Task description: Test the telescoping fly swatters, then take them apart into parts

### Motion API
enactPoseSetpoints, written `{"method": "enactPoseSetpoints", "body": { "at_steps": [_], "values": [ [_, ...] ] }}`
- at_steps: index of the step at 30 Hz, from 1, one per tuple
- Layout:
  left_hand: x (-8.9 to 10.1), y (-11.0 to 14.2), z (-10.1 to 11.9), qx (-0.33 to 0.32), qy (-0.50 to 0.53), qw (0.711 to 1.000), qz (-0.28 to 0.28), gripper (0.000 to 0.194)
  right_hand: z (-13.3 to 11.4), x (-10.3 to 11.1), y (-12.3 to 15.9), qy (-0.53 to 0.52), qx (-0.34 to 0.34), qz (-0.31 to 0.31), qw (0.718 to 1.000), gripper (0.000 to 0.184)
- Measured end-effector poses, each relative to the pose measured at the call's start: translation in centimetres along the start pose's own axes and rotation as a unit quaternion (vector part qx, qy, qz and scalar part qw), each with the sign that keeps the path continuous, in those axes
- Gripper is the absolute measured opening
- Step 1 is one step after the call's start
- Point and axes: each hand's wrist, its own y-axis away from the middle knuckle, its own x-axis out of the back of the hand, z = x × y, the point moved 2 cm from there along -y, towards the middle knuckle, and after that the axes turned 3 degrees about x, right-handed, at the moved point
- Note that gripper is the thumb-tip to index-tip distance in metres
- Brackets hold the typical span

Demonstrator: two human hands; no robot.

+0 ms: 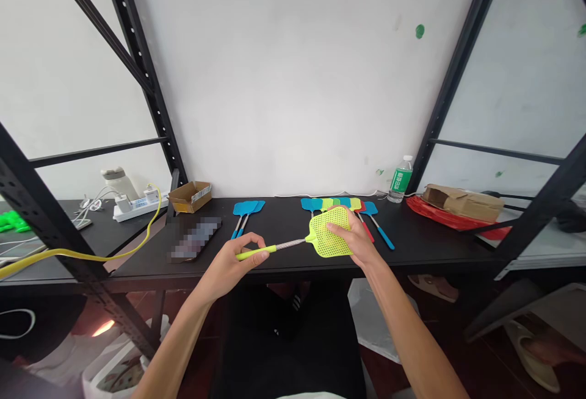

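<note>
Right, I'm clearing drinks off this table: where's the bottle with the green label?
In the head view, the bottle stands upright at the right rear of the black table, between the row of fly swatters and the dark rack post.

Bare forearms [183, 326] stretch forward, the bare left hand [232, 265] curled in a grip, the bare right hand [359, 241] pinching.

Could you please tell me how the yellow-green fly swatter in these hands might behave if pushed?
The fly swatter is probably light for its size, since its head looks thin and full of holes. That head would likely flex, as it looks like plastic mesh. The shaft may be stiffer, being shiny and metal-like.
</note>
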Motion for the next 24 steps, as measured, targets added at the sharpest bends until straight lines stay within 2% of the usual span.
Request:
{"method": "enactPoseSetpoints", "body": {
  "at_steps": [6, 9, 12, 15, 18, 20, 24],
  "values": [
    [0.3, 0.1, 0.1, -0.003, 0.002, 1.0, 0.002, 0.034, 0.0, -0.3, 0.0, -0.01, -0.001, 0.0, 1.0, 0.043],
    [-0.1, 0.2, 0.4, -0.006, 0.009, 1.0, -0.015, 0.033, -0.6, 0.1, 0.0, -0.015, -0.011, -0.008, 1.0, 0.045],
    [-1.1, 0.2, 0.5, -0.01, 0.052, 0.997, -0.048, 0.033, -1.1, 1.4, -0.3, -0.024, -0.025, -0.018, 0.999, 0.053],
    [-2.2, -0.3, -0.3, -0.016, 0.124, 0.99, -0.061, 0.035, -1.6, 4.2, -0.7, 0.036, -0.024, 0.03, 0.999, 0.062],
    [-3.1, -1.4, -1.9, -0.015, 0.162, 0.987, -0.017, 0.035, -2.4, 7.8, -0.6, 0.115, -0.019, 0.113, 0.987, 0.06],
    [-3.8, -2.7, -3.4, -0.011, 0.152, 0.988, 0.033, 0.037, -3.2, 9.8, -0.2, 0.111, -0.012, 0.145, 0.983, 0.055],
    [-6.0, -6.0, -5.8, -0.008, 0.041, 0.992, 0.122, 0.041, -4.8, 11.8, 1.0, 0.09, 0.009, 0.189, 0.978, 0.048]
  ]
}}
